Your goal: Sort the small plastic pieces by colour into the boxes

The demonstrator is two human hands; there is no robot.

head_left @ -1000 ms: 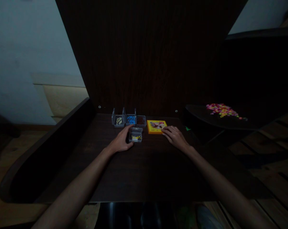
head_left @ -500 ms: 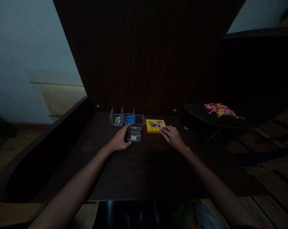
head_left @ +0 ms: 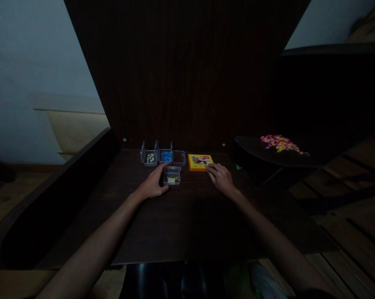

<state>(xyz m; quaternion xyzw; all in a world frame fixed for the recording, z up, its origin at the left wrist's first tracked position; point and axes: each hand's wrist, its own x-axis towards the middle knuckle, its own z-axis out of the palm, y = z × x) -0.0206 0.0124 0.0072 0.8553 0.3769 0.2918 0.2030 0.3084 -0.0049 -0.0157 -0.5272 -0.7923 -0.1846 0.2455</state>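
Plastic case (head_left: 171,182) (transparent), left hand (head_left: 152,185) curved around, right hand (head_left: 221,178) touching flat box (head_left: 196,167)

At the back, a tall, dark brown wood-grain panel (head_left: 187,74), with two small round pale fittings (head_left: 124,140) set wide apart near its foot. Along the left, a low, dark side board (head_left: 50,199) with a rounded near end. Beyond it, a pale bluish-grey wall (head_left: 35,50) bearing a beige, roughly rectangular patch (head_left: 77,131), above a brown wooden floor (head_left: 22,189). To the right, a dark, curved-edged shelf (head_left: 252,151) under a loose, spread-out heap of small pink, red, orange and yellow pieces (head_left: 281,143). Near the shelf's left end, a tiny bright green scrap (head_left: 238,167), too small to identify. Lower right, brown wooden planks (head_left: 355,224) with dark gaps between.
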